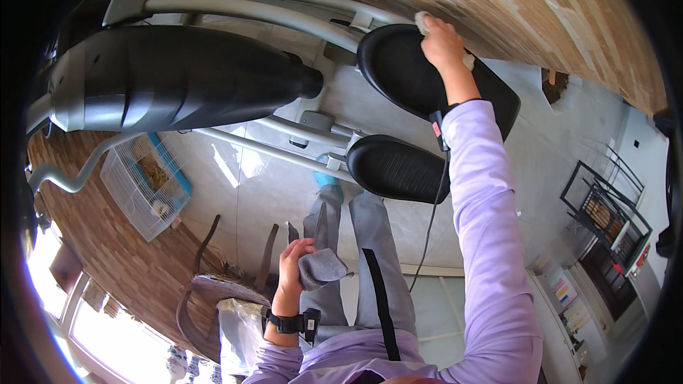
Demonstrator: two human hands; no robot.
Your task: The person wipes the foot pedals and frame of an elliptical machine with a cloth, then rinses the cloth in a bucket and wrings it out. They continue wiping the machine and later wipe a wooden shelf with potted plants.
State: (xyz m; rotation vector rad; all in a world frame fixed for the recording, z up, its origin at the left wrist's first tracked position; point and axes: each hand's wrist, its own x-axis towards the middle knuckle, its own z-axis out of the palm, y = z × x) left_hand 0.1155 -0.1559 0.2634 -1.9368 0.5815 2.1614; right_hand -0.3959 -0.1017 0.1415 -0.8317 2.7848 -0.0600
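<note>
My right hand (444, 45) presses a light beige cloth (422, 23) onto the far black foot pedal (392, 66) of an elliptical trainer; most of the cloth is hidden beneath the palm. My left hand (291, 265) grips a grey cloth (323, 269) in front of my legs, away from the machine. The near foot pedal (403, 168), with a ribbed tread, lies between my feet and the far one. To the left is the trainer's black and grey housing (187, 77), with grey tubular rails (256, 13) running toward the pedals.
A cable (431, 224) hangs from the device on my right wrist, passing the near pedal. On the left stands a wire pet cage (147, 181) with a blue base. A brown, strap-like object (229, 285) is near my left arm. At far right is a black metal rack (608, 218).
</note>
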